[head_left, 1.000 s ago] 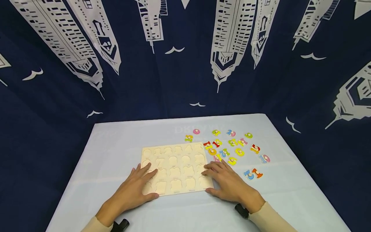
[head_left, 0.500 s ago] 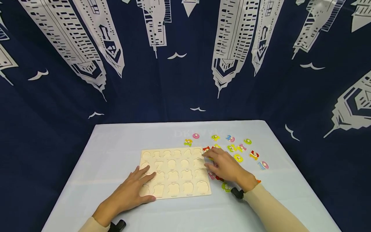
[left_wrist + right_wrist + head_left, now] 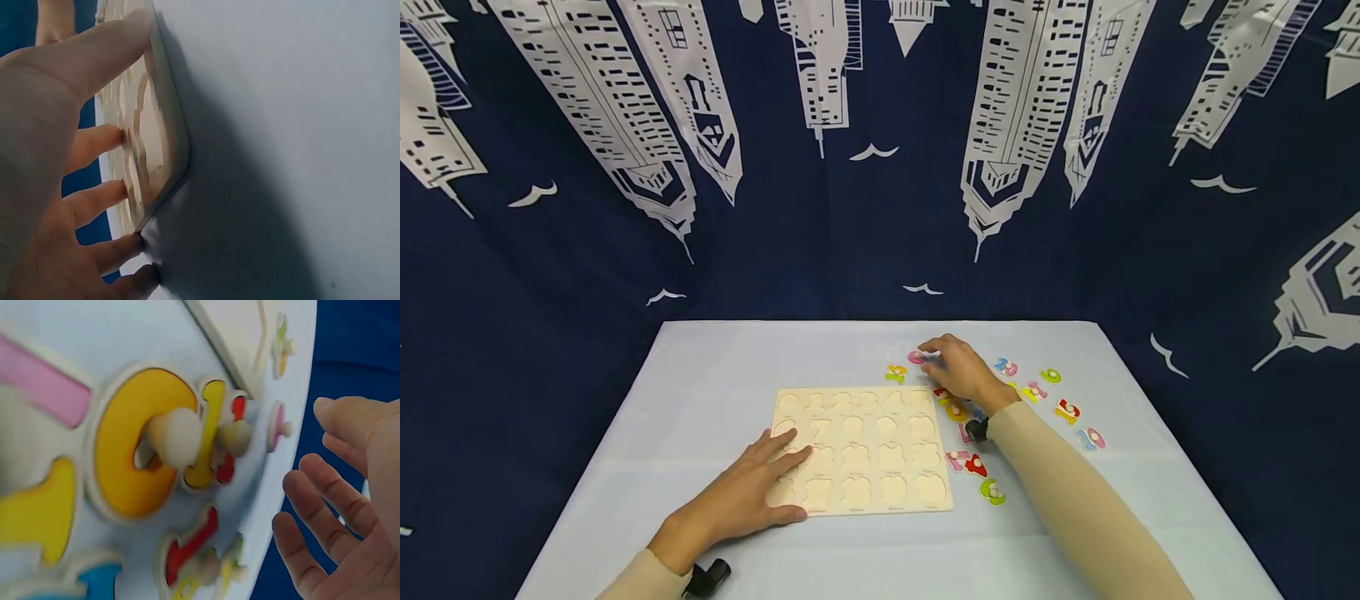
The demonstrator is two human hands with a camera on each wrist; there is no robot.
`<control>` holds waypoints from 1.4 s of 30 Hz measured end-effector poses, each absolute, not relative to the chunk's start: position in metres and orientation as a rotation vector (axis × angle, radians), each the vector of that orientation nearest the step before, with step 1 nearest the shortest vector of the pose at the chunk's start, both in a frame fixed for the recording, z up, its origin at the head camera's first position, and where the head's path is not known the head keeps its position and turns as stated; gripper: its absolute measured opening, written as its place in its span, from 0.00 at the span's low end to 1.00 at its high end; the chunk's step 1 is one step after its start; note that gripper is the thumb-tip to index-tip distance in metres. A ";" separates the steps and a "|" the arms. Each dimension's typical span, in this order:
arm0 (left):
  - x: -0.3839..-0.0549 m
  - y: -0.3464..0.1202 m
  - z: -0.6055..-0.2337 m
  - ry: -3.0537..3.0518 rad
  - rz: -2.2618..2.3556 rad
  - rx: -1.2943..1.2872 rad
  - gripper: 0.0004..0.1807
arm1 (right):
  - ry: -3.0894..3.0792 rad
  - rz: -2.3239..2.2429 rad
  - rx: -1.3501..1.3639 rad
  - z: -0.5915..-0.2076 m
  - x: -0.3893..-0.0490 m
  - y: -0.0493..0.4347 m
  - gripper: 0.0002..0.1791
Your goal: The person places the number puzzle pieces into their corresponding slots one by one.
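Wooden puzzle board (image 3: 872, 452) on a white table (image 3: 715, 367).
The left hand (image 3: 737, 485), spread wide, touches the board's left end, thumb at the near edge; the right hand (image 3: 961, 372), fingers apart with nothing seen in them, is just beside a pink 0-shaped piece (image 3: 914, 357). More knobbed number pieces (image 3: 1067, 411), 1 an orange 0-shaped piece (image 3: 114, 444), lie rightward; navy skyline-print cloth (image 3: 880, 225) hangs behind.

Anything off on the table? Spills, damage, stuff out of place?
Nothing looks spilled or damaged. The only disorder: number pieces lie loose at mixed angles beside and beyond the board, whose visible recesses are all unfilled. That could be normal mid-puzzle. The right arm hides part of the area.
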State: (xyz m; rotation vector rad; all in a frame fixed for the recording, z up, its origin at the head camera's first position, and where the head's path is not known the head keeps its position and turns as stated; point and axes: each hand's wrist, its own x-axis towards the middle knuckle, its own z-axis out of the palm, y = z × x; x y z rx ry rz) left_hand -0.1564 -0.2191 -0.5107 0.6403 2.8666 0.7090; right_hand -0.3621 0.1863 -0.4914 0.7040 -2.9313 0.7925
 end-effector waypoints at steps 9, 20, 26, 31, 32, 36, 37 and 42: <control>-0.163 -0.221 -0.507 2.877 0.710 0.488 0.60 | -2.976 0.822 0.530 -0.506 -0.389 0.180 0.16; -0.163 -0.234 -0.503 2.890 0.690 0.487 0.62 | -2.896 0.848 0.455 -0.504 -0.395 0.168 0.07; -0.163 -0.235 -0.504 2.883 0.684 0.472 0.62 | -2.806 0.977 0.497 -0.491 -0.387 0.155 0.07; -0.159 -0.233 -0.506 2.866 0.694 0.460 0.62 | -2.780 1.063 0.579 -0.487 -0.368 0.133 0.07; -0.159 -0.232 -0.506 2.860 0.696 0.458 0.62 | -2.786 1.078 0.589 -0.488 -0.363 0.128 0.07; -0.157 -0.230 -0.507 2.847 0.687 0.443 0.62 | -2.784 1.147 0.678 -0.492 -0.347 0.103 0.05; -0.157 -0.230 -0.507 2.850 0.680 0.442 0.62 | -2.780 1.163 0.710 -0.494 -0.344 0.097 0.05; -0.156 -0.231 -0.508 2.855 0.675 0.449 0.61 | -2.773 1.204 0.847 -0.500 -0.331 0.063 0.03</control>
